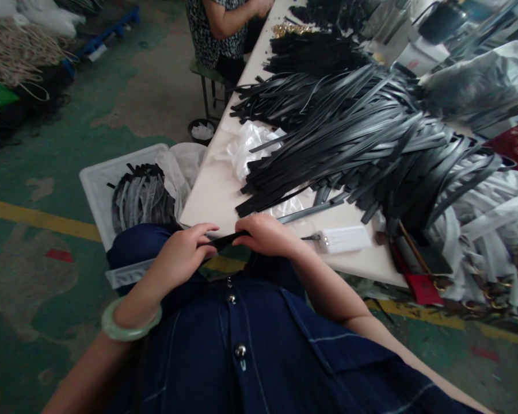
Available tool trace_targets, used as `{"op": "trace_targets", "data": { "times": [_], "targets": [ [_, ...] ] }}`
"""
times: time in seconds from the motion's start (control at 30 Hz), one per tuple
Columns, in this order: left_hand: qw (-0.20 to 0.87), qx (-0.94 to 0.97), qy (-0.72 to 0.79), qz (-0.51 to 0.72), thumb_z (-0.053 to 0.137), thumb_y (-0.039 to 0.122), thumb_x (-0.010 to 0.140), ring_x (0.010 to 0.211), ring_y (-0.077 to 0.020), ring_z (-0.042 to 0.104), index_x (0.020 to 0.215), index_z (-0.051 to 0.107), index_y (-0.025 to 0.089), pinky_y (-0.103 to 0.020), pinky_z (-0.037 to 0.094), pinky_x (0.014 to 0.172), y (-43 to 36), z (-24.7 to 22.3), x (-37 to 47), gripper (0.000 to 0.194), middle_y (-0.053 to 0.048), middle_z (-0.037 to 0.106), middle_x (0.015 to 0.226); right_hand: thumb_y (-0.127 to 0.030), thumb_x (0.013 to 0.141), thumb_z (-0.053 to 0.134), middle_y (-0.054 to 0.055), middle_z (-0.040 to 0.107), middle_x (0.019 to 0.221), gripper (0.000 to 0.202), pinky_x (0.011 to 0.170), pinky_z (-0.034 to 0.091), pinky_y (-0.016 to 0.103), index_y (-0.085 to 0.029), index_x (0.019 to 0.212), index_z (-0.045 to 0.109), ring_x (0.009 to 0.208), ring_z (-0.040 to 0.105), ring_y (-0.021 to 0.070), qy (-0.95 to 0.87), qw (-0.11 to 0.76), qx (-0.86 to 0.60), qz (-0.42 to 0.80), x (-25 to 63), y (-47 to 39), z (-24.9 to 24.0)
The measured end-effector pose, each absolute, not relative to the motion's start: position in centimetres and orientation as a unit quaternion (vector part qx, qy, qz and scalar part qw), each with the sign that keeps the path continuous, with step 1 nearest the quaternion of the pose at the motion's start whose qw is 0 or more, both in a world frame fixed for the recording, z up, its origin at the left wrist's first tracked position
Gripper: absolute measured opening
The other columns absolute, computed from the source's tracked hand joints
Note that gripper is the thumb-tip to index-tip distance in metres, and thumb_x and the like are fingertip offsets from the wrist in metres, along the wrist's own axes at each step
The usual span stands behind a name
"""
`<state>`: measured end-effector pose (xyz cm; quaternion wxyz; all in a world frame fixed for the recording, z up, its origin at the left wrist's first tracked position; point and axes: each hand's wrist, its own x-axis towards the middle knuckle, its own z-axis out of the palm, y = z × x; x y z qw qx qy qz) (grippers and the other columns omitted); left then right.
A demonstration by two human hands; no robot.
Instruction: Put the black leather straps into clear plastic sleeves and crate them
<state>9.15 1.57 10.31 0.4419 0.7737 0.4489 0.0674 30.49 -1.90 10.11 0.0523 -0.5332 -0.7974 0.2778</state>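
Observation:
Between my two hands a black strap (pixel 227 239) is stretched just in front of the table's near edge, above my lap. My left hand (pixel 179 259) pinches one part of it with thumb and fingers. My right hand (pixel 265 234) is closed on the strap a little further right, its fingertips partly hidden. A pale translucent strip (pixel 127 275) lies across my left thigh and passes under my left wrist; whether it joins the strap I cannot tell. Just beyond my right hand, a large heap of black straps (pixel 328 144) covers much of the table (pixel 211 210).
Left of the table stands a white bin (pixel 95 187) holding wrapped straps (pixel 140 195). A white power bank (pixel 345 238) with a cable lies near the table edge. Clear plastic (pixel 252 146) sits by the heap. A co-worker (pixel 220 29) sits on a stool further up.

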Motion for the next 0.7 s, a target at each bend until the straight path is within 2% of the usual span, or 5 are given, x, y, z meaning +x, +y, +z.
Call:
{"op": "trace_targets", "data": {
  "times": [0.1,0.2,0.33,0.47,0.7],
  "targets": [
    [0.475,0.765,0.43,0.069,0.059,0.018,0.075,0.083,-0.0222,0.072,0.12,0.063,0.021,-0.028,0.049,0.074,1.9,10.2,9.0,0.045,-0.003,0.077,0.088,-0.035,0.087,0.065,0.006,0.07,0.083,0.02,0.061,0.03,0.025,-0.017,0.093,0.07,0.075,0.061,0.0181,-0.798,0.061,-0.516,0.306,31.2,-1.9,10.0],
    [0.498,0.746,0.439,0.057,0.061,0.02,0.074,0.072,-0.0213,0.071,0.122,0.061,0.02,-0.027,0.049,0.068,2.3,10.1,8.8,0.049,-0.001,0.076,0.074,-0.031,0.089,0.062,0.004,0.068,0.078,0.016,0.061,0.03,0.024,-0.017,0.087,0.07,0.071,0.059,0.016,-0.775,0.077,-0.542,0.317,32.0,-1.8,10.2],
    [0.505,0.75,0.42,0.076,0.063,0.017,0.07,0.074,-0.0215,0.071,0.122,0.063,0.021,-0.027,0.049,0.068,2.6,9.9,9.2,0.052,-0.001,0.077,0.078,-0.026,0.09,0.059,0.005,0.068,0.078,0.015,0.062,0.03,0.025,-0.017,0.086,0.07,0.071,0.058,0.016,-0.788,0.085,-0.534,0.294,32.1,-1.9,10.6],
    [0.478,0.764,0.428,0.067,0.063,0.02,0.074,0.071,-0.0215,0.07,0.124,0.061,0.021,-0.027,0.048,0.069,2.9,9.9,9.4,0.051,-0.001,0.076,0.076,-0.018,0.092,0.053,0.005,0.068,0.078,0.017,0.063,0.032,0.024,-0.017,0.085,0.068,0.07,0.058,0.0154,-0.771,0.082,-0.562,0.287,32.3,-2.0,10.7],
    [0.365,0.82,0.435,0.069,0.063,0.016,0.075,0.096,-0.0255,0.069,0.125,0.062,0.025,-0.029,0.048,0.077,4.4,10.7,10.4,0.05,-0.006,0.075,0.104,-0.016,0.092,0.05,0.007,0.07,0.086,0.017,0.069,0.035,0.025,-0.016,0.09,0.067,0.08,0.061,0.0174,-0.795,0.109,-0.551,0.228,32.1,-1.0,10.7]
  ]
}}
